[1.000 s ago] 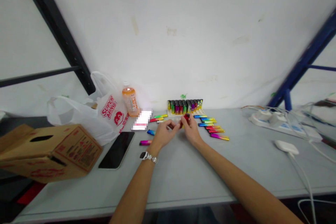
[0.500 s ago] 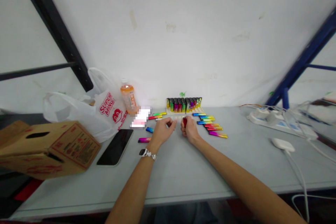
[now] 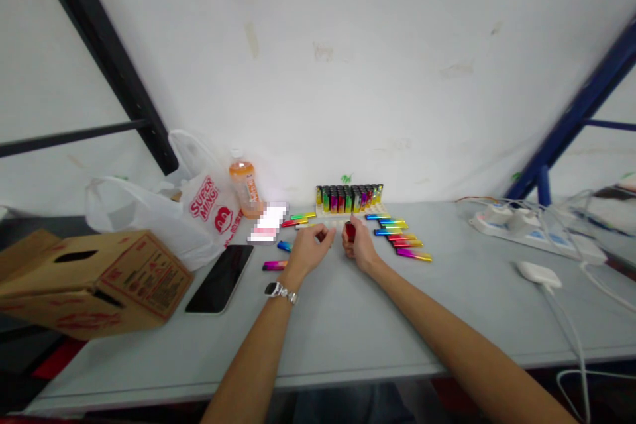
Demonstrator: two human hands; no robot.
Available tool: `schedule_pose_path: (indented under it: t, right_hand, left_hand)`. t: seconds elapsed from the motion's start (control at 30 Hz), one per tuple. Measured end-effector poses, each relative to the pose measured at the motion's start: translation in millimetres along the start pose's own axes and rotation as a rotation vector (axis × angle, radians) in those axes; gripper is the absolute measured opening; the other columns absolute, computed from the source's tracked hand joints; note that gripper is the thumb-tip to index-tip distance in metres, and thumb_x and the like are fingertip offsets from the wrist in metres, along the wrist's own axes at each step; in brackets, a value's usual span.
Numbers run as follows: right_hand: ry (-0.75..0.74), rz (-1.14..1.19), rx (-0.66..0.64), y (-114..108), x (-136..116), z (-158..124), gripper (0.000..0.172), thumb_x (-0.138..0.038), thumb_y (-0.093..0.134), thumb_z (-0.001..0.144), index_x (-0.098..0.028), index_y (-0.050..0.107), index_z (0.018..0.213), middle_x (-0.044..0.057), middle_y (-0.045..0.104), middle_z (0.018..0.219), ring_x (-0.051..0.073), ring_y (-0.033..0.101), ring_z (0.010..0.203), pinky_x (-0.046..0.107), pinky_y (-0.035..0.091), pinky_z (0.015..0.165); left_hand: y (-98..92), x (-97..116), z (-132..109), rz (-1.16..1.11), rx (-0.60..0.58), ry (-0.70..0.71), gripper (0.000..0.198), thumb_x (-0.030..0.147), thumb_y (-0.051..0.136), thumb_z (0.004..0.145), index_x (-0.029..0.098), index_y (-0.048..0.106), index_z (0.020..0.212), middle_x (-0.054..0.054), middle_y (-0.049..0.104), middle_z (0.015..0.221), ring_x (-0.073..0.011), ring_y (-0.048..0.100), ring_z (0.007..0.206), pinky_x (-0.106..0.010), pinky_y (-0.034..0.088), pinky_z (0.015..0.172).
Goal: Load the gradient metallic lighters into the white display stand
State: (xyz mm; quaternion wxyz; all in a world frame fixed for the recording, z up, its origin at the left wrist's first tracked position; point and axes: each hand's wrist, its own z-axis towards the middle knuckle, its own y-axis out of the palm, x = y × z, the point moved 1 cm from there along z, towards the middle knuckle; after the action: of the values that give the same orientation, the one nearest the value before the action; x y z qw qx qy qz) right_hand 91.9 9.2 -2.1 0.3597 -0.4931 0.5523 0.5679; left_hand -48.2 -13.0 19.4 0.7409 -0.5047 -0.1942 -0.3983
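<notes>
One red lighter sits upright in the right hand, fingers closed around its lower half, just above the table. Just beside it, the left hand is curled, thumb tip meeting forefinger; whether anything is pinched between them is too small to tell. Behind both hands, a white tray holds rows of upright lighters. Loose lighters lie fanned out to its right, with others on its left. Further left are a phone, an orange drink bottle, a plastic bag and a closed carton.
</notes>
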Motion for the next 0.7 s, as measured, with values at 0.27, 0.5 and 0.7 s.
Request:
schedule_pose_path:
  t: [0.27, 0.5, 0.7]
  right_hand:
    - [0.0, 0.053, -0.002, -0.1, 0.0, 1.5, 0.05, -0.064, 0.031, 0.087, -0.022, 0.043, 0.063, -0.008, 0.027, 0.037, 0.007, 0.017, 0.031, 0.021, 0.011, 0.033]
    - [-0.26, -0.114, -0.039, 4.8, 4.8, 1.2, 0.043, -0.063, 0.059, 0.077, -0.025, 0.044, 0.092, -0.01, 0.053, 0.051, 0.01, 0.041, 0.035, 0.021, 0.031, 0.034]
    - [-0.542, -0.429, 0.079, -2.5, 2.7, 5.1, 0.032, -0.05, 0.06, 0.083, -0.018, 0.064, 0.086, 0.005, 0.068, 0.084, 0.017, 0.062, 0.078, 0.029, 0.048, 0.068]
  left_hand:
    - [-0.3, -2.7, 0.0, 0.088, 0.002, -0.011, 0.036, 0.04, 0.05, 0.092, 0.018, 0.061, 0.065, -0.001, 0.065, 0.064, -0.0155, 0.059, 0.063, -0.028, 0.044, 0.066]
    - [-6.8, -12.5, -3.5, 0.517, 0.117, -0.103, 0.026, 0.02, 0.055, 0.086, 0.017, 0.065, 0.11, -0.012, 0.065, 0.12, -0.0285, 0.055, 0.118, -0.043, 0.043, 0.098]
    - [-3.9, -9.9, -9.0, 0.598, 0.005, -0.123, 0.033, 0.013, 0.051, 0.087, 0.018, 0.063, 0.117, -0.012, 0.061, 0.133, -0.028, 0.046, 0.133, -0.052, 0.023, 0.117]
